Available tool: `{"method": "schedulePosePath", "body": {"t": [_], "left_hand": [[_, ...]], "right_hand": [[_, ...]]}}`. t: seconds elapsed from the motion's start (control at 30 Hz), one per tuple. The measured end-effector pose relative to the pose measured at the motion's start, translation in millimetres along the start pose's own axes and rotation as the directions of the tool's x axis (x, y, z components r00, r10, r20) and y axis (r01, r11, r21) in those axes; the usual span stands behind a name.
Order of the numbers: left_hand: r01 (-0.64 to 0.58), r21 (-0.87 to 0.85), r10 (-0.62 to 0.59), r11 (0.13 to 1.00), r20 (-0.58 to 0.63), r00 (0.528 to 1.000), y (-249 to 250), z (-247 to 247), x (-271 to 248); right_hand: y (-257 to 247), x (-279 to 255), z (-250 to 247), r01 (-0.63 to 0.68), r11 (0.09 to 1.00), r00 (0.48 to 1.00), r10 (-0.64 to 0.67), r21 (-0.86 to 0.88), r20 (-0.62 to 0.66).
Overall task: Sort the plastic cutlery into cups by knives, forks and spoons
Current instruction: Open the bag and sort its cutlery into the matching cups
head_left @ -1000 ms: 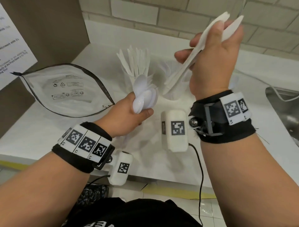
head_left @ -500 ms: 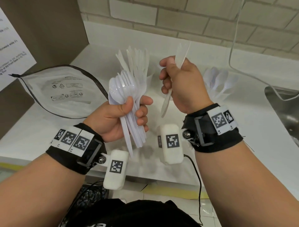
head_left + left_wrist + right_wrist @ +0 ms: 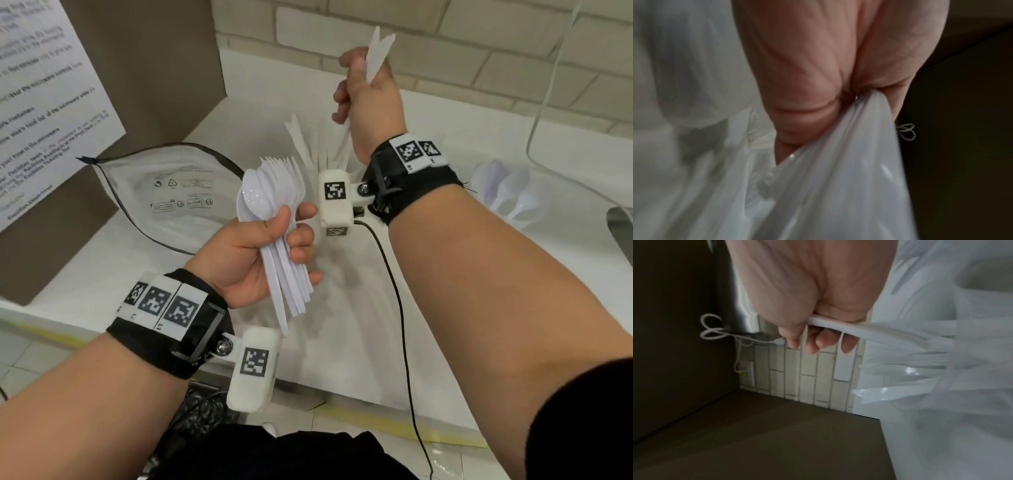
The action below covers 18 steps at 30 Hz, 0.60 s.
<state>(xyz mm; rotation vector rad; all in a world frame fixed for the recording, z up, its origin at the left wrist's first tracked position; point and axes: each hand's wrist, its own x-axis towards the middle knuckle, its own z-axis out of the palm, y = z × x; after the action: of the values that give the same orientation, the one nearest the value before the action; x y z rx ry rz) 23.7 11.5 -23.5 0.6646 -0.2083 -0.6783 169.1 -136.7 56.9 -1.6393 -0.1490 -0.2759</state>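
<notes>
My left hand (image 3: 260, 246) grips a bundle of white plastic spoons and forks (image 3: 274, 205), bowls and tines up, handles hanging below the fist; the left wrist view shows those handles (image 3: 838, 170) fanning out of the closed fist. My right hand (image 3: 363, 99) is raised above the counter and grips two white knives (image 3: 376, 51) by the middle, their ends sticking up out of the fist. The right wrist view shows the fingers curled round the knives (image 3: 838, 326). Behind the hands, a cup with several knives (image 3: 308, 144) stands on the counter. Spoons (image 3: 510, 192) stand at the right; their cup is barely visible.
A clear zip bag with black edging (image 3: 164, 195) lies open on the white counter (image 3: 428, 274) at left. A brown panel with a printed sheet (image 3: 44, 96) stands at far left. A sink edge (image 3: 621, 233) is at right, and a white cable (image 3: 548, 78) hangs by the brick wall.
My right hand has lifted up and away with the knives, now well above the cups. My left hand turned the spoon and fork bundle upright and holds it near the same place.
</notes>
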Motion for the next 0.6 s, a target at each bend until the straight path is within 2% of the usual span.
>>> {"method": "schedulePosePath", "body": {"t": [0.07,0.17,0.23,0.33,0.47,0.53,0.6], "left_hand": [[-0.006,0.007,0.006,1.0,-0.012,1.0,1,-3,-2],[-0.003,0.017,0.003,1.0,-0.027,1.0,0,-5,-2],[0.004,0.023,-0.003,1.0,-0.036,0.999,-2,-6,0],[0.014,0.024,-0.014,1.0,-0.037,0.999,-3,-3,4],[0.028,0.045,-0.027,0.999,-0.03,0.999,-3,3,14],[0.012,0.1,-0.002,0.995,-0.095,0.995,-5,9,19],[-0.002,0.201,0.042,0.98,-0.195,0.98,-8,16,24]], "right_hand": [[15,8,5,-0.115,0.992,0.993,0.117,-0.047,0.027],[31,15,3,-0.185,0.958,0.979,0.199,-0.217,0.041],[29,12,-1,-0.185,0.935,0.978,0.205,-0.303,0.036],[16,4,-11,-0.094,0.919,0.994,0.106,-0.382,0.011],[-13,-33,-23,0.003,0.969,0.998,0.012,-0.246,0.063],[-19,-55,-28,-0.038,0.982,0.988,0.065,-0.188,0.141],[-19,-74,-34,-0.153,0.97,0.949,0.197,-0.189,0.246]]}}
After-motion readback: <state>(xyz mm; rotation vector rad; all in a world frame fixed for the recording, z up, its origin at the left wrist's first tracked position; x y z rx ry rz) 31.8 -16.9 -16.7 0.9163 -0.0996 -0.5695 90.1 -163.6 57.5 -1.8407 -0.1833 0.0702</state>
